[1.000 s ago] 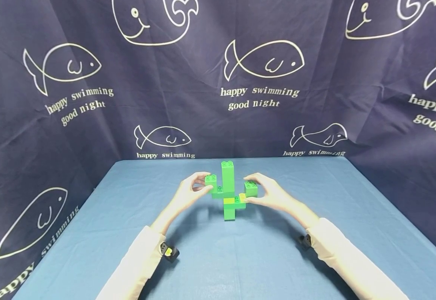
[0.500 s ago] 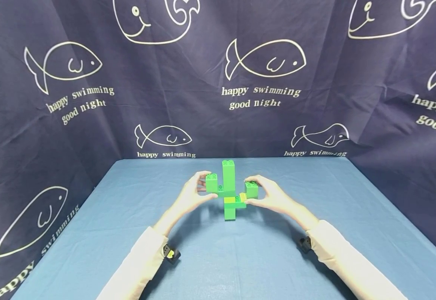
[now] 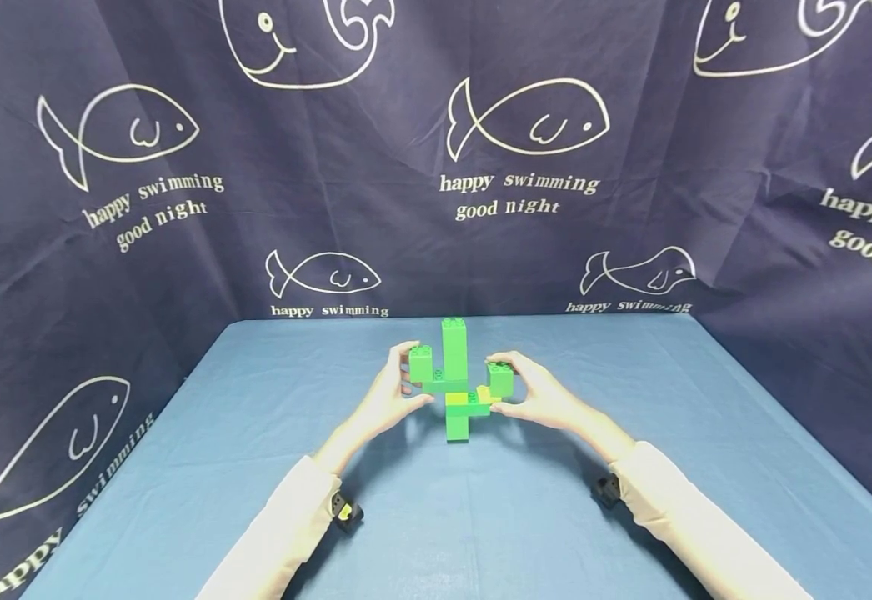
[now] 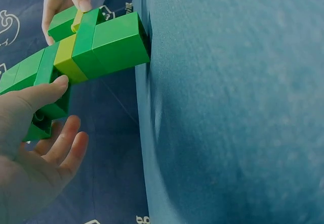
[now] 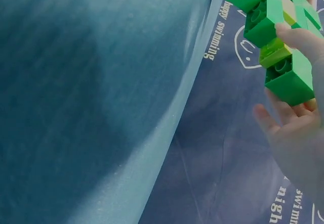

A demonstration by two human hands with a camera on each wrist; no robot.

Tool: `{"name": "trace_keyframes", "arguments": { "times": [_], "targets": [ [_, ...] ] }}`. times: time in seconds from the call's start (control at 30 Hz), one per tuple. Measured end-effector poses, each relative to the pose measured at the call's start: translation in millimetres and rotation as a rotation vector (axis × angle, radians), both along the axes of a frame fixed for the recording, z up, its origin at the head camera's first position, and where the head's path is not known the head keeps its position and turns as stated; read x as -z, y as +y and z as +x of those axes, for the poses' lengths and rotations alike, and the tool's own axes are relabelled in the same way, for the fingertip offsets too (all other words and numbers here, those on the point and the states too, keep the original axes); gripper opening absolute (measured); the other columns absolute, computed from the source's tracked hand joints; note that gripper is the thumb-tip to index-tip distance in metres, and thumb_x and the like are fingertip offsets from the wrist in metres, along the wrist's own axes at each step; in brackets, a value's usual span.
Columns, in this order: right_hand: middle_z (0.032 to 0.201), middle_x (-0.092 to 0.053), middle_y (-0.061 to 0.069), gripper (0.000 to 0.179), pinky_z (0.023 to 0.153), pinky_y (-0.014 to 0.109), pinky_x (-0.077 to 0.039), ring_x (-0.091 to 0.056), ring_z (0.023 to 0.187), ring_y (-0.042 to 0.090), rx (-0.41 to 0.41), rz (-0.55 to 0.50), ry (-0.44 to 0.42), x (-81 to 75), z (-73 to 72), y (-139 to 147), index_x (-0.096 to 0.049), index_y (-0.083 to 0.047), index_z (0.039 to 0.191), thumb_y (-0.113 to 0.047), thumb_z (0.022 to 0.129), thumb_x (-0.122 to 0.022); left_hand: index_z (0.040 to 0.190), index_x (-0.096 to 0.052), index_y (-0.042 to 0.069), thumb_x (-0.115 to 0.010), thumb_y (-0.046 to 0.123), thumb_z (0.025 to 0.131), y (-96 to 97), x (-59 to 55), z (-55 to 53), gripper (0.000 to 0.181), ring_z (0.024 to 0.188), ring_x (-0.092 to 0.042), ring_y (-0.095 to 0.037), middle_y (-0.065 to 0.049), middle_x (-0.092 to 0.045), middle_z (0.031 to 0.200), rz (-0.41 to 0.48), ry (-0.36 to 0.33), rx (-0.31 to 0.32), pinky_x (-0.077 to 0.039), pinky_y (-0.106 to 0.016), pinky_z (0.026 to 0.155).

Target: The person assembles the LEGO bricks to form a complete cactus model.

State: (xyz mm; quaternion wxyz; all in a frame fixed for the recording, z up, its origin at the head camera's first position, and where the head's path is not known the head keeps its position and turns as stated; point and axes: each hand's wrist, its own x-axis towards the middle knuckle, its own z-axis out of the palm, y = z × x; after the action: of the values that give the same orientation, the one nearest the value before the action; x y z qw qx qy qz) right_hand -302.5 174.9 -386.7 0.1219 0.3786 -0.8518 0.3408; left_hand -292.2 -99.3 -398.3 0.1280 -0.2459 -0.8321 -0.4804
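A cactus-like build of green and yellow toy building bricks (image 3: 454, 350) stands upright on the blue-covered table, with a side arm at each side. Beside its left arm is my left hand (image 3: 391, 396), fingers behind the green end brick (image 3: 421, 364). The left thumb (image 4: 48, 93) lies below that brick and overlaps the column in the left wrist view. At the other arm, my right hand (image 3: 541, 396) grips the right end, where a green brick (image 5: 293, 80) sits over a yellow brick (image 5: 274, 53). Some fingers are hidden behind the bricks.
The blue cloth (image 3: 436, 517) covers the table. Behind it and at both sides hangs a dark blue curtain (image 3: 421, 225) with white fish drawings and lettering. A dark wrist camera (image 3: 348, 512) is on the left wrist, another dark one (image 3: 607, 490) on the right.
My left thumb has slid down off the front of the left end brick. The right hand stays at its arm, where more of the yellow brick shows beneath the green one.
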Motion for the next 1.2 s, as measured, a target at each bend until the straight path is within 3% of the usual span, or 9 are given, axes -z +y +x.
{"name": "trace_keyframes", "arguments": {
  "times": [0.3, 0.43, 0.6, 0.8, 1.2],
  "targets": [
    [0.126, -0.055, 0.013, 0.065, 0.098, 0.045, -0.045, -0.052, 0.117, 0.027, -0.002, 0.008, -0.046, -1.4, 4.0, 0, -0.046, -0.003, 0.129, -0.005, 0.072, -0.076, 0.139, -0.031, 0.002, -0.079, -0.002, 0.069, 2.9, -0.4, 1.7, 0.084, 0.086, -0.056, -0.024, -0.020, -0.039, 0.125, -0.014, 0.027, -0.050, -0.055, -0.031, 0.068],
    [0.124, -0.056, 0.015, 0.065, 0.096, 0.045, -0.046, -0.055, 0.113, 0.028, -0.005, -0.008, -0.031, -1.1, 4.4, -1, -0.044, 0.000, 0.128, -0.004, 0.072, -0.076, 0.138, -0.034, 0.000, -0.080, -0.003, 0.067, 3.1, 0.3, -0.1, 0.085, 0.088, -0.053, -0.026, -0.020, -0.037, 0.125, -0.009, 0.062, -0.052, -0.057, -0.033, 0.069],
    [0.125, -0.056, 0.015, 0.063, 0.098, 0.045, -0.045, -0.056, 0.114, 0.031, -0.001, -0.011, -0.045, -1.4, 3.2, -1, -0.042, -0.002, 0.126, -0.006, 0.073, -0.076, 0.139, -0.035, 0.002, -0.080, -0.004, 0.067, 2.5, -0.3, -3.5, 0.085, 0.087, -0.055, -0.027, -0.020, -0.040, 0.122, 0.017, 0.078, -0.035, -0.057, -0.026, 0.069],
    [0.130, -0.055, 0.012, 0.062, 0.102, 0.046, -0.042, -0.051, 0.121, 0.030, -0.009, 0.030, -0.070, -2.4, 1.9, 1, -0.043, -0.004, 0.127, -0.010, 0.074, -0.075, 0.140, -0.036, 0.001, -0.081, -0.003, 0.066, 1.4, 0.4, -4.9, 0.087, 0.085, -0.059, -0.029, -0.021, -0.043, 0.122, 0.048, 0.023, -0.030, -0.057, -0.026, 0.071],
    [0.128, -0.057, 0.012, 0.059, 0.101, 0.046, -0.043, -0.053, 0.118, 0.031, -0.002, 0.067, -0.093, -4.1, -6.4, 4, -0.050, -0.004, 0.127, -0.017, 0.075, -0.075, 0.137, -0.040, -0.001, -0.083, 0.008, 0.067, -2.0, -1.0, -10.5, 0.083, 0.078, -0.063, -0.022, -0.021, -0.050, 0.122, 0.034, -0.127, -0.079, -0.056, -0.022, 0.068]
  ]
}}
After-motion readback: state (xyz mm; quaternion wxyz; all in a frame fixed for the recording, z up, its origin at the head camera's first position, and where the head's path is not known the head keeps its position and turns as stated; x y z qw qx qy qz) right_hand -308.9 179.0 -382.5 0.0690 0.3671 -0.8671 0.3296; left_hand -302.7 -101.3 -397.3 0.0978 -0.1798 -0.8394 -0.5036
